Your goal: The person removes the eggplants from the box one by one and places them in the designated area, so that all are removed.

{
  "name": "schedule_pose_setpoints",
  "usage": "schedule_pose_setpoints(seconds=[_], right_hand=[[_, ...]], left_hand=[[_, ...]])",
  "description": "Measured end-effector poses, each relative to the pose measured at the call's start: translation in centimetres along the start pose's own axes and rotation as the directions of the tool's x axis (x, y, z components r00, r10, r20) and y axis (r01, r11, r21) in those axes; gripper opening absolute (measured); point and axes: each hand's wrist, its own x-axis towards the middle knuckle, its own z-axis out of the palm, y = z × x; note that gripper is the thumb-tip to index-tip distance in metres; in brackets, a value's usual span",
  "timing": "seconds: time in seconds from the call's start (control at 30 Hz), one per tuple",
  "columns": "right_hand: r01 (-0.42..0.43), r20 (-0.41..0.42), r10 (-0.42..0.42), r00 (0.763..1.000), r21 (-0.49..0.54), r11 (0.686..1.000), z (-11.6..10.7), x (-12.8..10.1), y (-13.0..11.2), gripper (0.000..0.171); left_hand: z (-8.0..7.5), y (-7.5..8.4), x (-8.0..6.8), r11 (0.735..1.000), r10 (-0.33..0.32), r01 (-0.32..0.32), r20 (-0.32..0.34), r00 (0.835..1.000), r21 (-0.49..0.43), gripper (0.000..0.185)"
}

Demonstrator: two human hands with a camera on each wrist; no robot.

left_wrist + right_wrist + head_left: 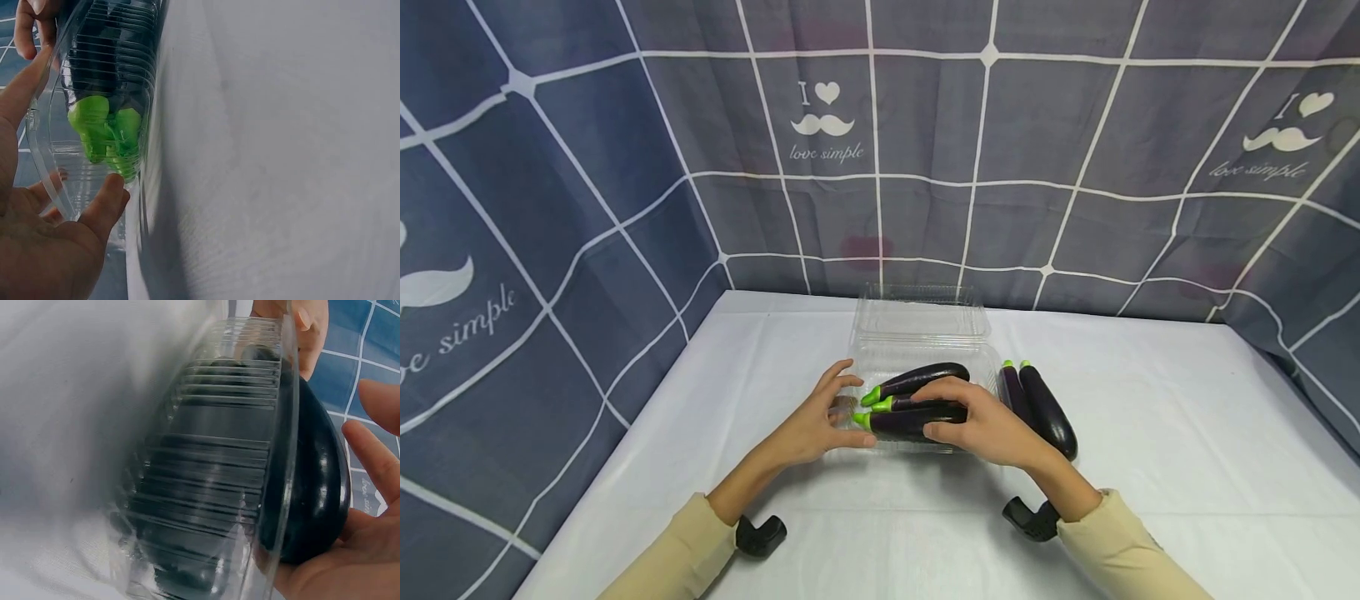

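Note:
A clear plastic clamshell box [917, 332] stands open mid-table, lid tipped back. Three dark purple eggplants lie in it, green stems [103, 128] pointing left. My right hand [992, 421] curls over the front eggplant [902, 421] and grips it; in the right wrist view its round end [312, 487] rests against my palm [350, 550], just above the box rim [212, 469]. My left hand [820, 425] is at the box's left end, fingers spread and fairly straight, thumb [103, 206] touching the ribbed wall [56, 169].
Two more eggplants [1048, 412] [1013, 392] lie on the white tablecloth [1187, 433] just right of the box. A blue grid-patterned curtain [925, 167] closes off the back and both sides. Black wrist-camera mounts [760, 533] [1033, 517] hang under my forearms.

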Motion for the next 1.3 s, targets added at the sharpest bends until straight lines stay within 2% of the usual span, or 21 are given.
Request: schedule_pose_setpoints(seconds=[0.13,0.37,0.6,0.8,1.3], right_hand=[[0.017,0.006,-0.016,1.0,-0.016,1.0,0.12,0.01,0.25,0.036],[-0.012,0.043,0.013,0.999,-0.025,1.0,0.38,-0.02,0.32,0.036],[-0.022,0.077,0.031,0.997,-0.105,0.994,0.48,0.02,0.24,0.035],[-0.033,0.097,0.043,0.994,-0.099,0.995,0.47,0.1,0.23,0.035],[-0.011,0.055,0.015,0.998,-0.082,0.997,0.65,-0.03,0.56,0.034]], left_hand=[[0.02,-0.06,0.01,1.0,0.001,-0.001,-0.009,1.0,0.005,0.077],[0.09,-0.17,0.04,1.0,0.004,-0.004,-0.003,1.0,-0.001,0.08],[0.08,-0.3,0.06,1.0,0.012,-0.012,0.0,1.0,-0.004,0.079],[0.09,-0.33,0.06,1.0,0.01,-0.01,-0.002,1.0,-0.001,0.079],[0.16,-0.06,0.05,1.0,0.011,-0.011,-0.007,1.0,0.004,0.079]])
